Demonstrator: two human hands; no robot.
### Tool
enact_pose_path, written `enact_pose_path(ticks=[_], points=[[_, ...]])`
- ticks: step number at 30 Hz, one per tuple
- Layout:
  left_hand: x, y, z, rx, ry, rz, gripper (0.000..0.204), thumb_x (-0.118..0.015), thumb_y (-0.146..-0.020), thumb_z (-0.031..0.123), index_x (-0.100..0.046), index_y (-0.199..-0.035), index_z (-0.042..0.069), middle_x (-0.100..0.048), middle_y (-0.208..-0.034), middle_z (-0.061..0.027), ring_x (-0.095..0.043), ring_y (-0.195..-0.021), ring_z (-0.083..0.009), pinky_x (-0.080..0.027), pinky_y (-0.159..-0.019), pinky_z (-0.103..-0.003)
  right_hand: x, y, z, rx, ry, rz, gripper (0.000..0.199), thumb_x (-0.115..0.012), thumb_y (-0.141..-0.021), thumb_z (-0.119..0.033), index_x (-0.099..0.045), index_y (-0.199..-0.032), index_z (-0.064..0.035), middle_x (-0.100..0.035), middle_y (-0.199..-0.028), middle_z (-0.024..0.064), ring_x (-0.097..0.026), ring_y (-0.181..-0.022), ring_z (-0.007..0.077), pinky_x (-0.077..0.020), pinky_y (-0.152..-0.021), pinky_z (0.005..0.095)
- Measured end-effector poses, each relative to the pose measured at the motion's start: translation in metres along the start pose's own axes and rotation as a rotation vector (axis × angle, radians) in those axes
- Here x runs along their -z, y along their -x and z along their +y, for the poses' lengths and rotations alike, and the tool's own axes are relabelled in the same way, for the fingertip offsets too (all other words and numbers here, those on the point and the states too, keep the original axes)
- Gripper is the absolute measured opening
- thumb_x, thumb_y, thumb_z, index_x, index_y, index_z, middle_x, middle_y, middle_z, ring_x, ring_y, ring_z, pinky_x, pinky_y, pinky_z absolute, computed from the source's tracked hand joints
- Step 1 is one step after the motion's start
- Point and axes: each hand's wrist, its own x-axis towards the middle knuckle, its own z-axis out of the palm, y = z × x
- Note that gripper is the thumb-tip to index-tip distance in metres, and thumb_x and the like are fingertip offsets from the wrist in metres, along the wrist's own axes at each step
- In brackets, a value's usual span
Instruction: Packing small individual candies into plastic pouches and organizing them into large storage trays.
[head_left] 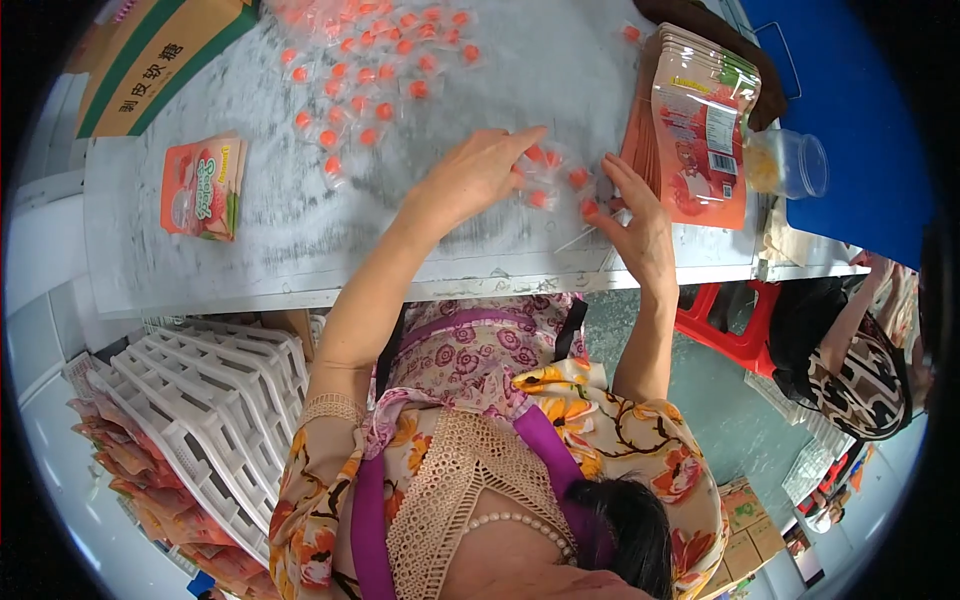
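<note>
Several small red candies in clear wrappers [538, 199] lie on the table between my two hands. At their left edge is my left hand [478, 168], its index finger stretched out over them and its fingertips at the wrappers. My right hand [642, 225] stands on their other side, thumb and fingers apart, the thumb tip beside one red candy [588, 207]. More wrapped red candies [385, 72] are spread over the far middle of the table. Just right of my right hand lies a thick stack of pink-red printed pouches [700, 140].
On the left of the table [290, 255] lie a few smaller red pouches [200, 188], with a brown-and-green carton [165, 70] behind. A clear plastic jar [808, 165] lies right of the pouch stack. White plastic crates [210, 400] stand below left, a red stool [715, 325] below right.
</note>
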Motion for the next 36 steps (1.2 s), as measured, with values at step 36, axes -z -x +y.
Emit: enact_pose_path(ticks=[36], points=[[0.082,0.115,-0.094,0.486,0.222,0.385,0.038,-0.062,-0.085,0.003,-0.062,-0.123,0.007,-0.057,-0.098,-0.0074,-0.058,-0.072,-0.0127,-0.049,-0.067,-0.026,-0.126,-0.155,-0.044,0.628,0.178,-0.153,0.048,-0.046,-0.076,0.013,-0.066,-0.114,-0.0076,-0.067,-0.109,0.0157,-0.063,-0.099,0.0315,-0.0504,-0.088,0.0359]])
